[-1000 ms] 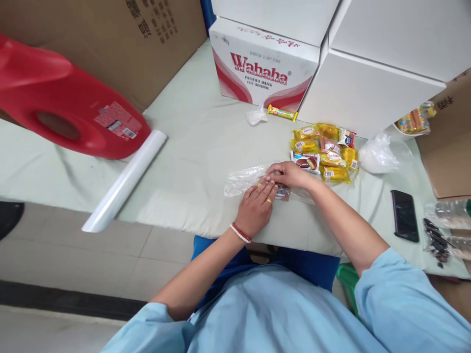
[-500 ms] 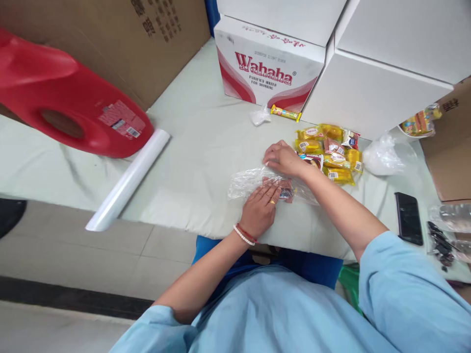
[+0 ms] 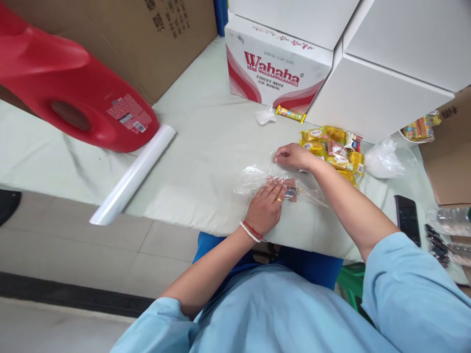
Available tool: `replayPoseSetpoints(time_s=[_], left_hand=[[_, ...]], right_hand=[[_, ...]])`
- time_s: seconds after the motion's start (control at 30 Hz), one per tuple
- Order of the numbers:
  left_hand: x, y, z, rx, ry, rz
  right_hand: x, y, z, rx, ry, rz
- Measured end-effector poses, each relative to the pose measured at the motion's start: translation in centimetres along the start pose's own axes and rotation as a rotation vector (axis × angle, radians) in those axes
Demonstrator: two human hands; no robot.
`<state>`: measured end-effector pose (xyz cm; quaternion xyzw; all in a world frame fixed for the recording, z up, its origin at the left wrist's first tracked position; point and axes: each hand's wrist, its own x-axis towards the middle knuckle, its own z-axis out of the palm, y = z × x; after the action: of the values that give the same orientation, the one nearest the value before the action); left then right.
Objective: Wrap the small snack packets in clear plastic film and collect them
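My left hand (image 3: 265,208) lies flat, fingers stretched out, pressing a small brown snack packet (image 3: 290,189) that sits inside clear plastic wrap (image 3: 252,177) on the pale green table cover (image 3: 198,157). My right hand (image 3: 292,156) is just beyond it, fingers pinched on the far edge of the clear wrap, pulling it up and away from the packet. A heap of yellow and brown snack packets (image 3: 336,149) lies right behind my right hand.
A red plastic jug (image 3: 69,93) lies on its side at the left, with a white roll of film (image 3: 134,172) beside it. A Wahaha carton (image 3: 275,68) and white boxes (image 3: 382,88) stand at the back. A black phone (image 3: 406,218) and crumpled clear bag (image 3: 384,157) lie at the right.
My right hand has moved away from my left hand toward the far side, drawing the clear wrap with it. My left hand stayed flat on the packet.
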<state>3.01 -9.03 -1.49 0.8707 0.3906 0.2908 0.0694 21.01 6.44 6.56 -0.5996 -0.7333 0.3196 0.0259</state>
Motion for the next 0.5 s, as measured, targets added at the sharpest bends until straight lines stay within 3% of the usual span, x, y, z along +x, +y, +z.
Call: replayPoseSetpoints(time_s=[0.23, 0.37, 0.5], left_hand=[[-0.1, 0.1, 0.1, 0.0, 0.013, 0.018], [-0.1, 0.1, 0.3, -0.018, 0.018, 0.008], [-0.1, -0.6, 0.0, -0.168, 0.006, 0.007]], right_hand=[[-6.4, -2.0, 0.9, -0.224, 0.208, -0.275], [-10.4, -2.0, 4.5, -0.237, 0.217, -0.28], [-11.9, -0.3, 8.7, -0.146, 0.356, -0.298]])
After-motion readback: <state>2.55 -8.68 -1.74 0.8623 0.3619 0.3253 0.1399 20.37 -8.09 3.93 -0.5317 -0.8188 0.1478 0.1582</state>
